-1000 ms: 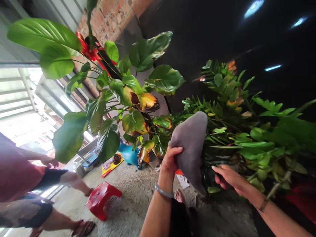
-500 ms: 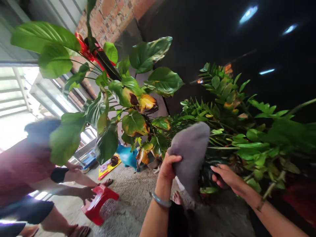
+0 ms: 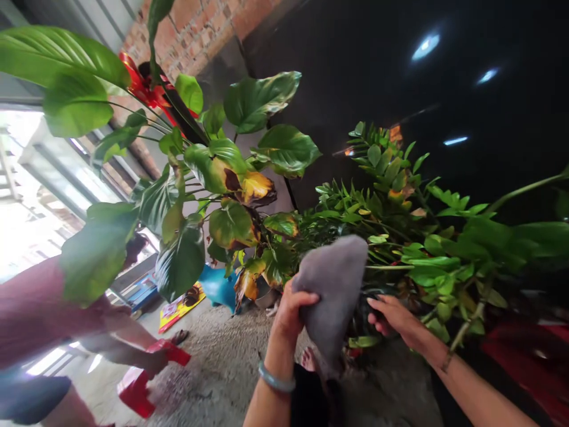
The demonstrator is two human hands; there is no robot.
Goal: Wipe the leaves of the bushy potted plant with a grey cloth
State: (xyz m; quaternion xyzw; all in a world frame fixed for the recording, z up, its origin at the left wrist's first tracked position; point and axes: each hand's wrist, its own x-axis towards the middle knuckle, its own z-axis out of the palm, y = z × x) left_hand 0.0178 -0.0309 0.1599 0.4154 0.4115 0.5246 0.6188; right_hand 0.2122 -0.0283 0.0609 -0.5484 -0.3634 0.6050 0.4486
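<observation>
Now, left hand (image 3: 290, 311) grips grey cloth (image 3: 331, 293).

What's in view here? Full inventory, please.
broad-leaf plant: 1, green with yellowing leaves, centre-left
ZZ plant: 1, green, right
red ribbon: 1, red, among upper leaves
brick wall: 1, orange-red, top
concrete floor: 1, grey, bottom
blue object: 1, blue, behind plants
yellow packet: 1, yellow, on floor
stool: 1, red, lower left
co-worker: 1, maroon shirt, far left
grey cloth: 1, grey, in left hand
left hand: 1, bottom centre, bangle on wrist
right hand: 1, lower right, beside ZZ plant
</observation>
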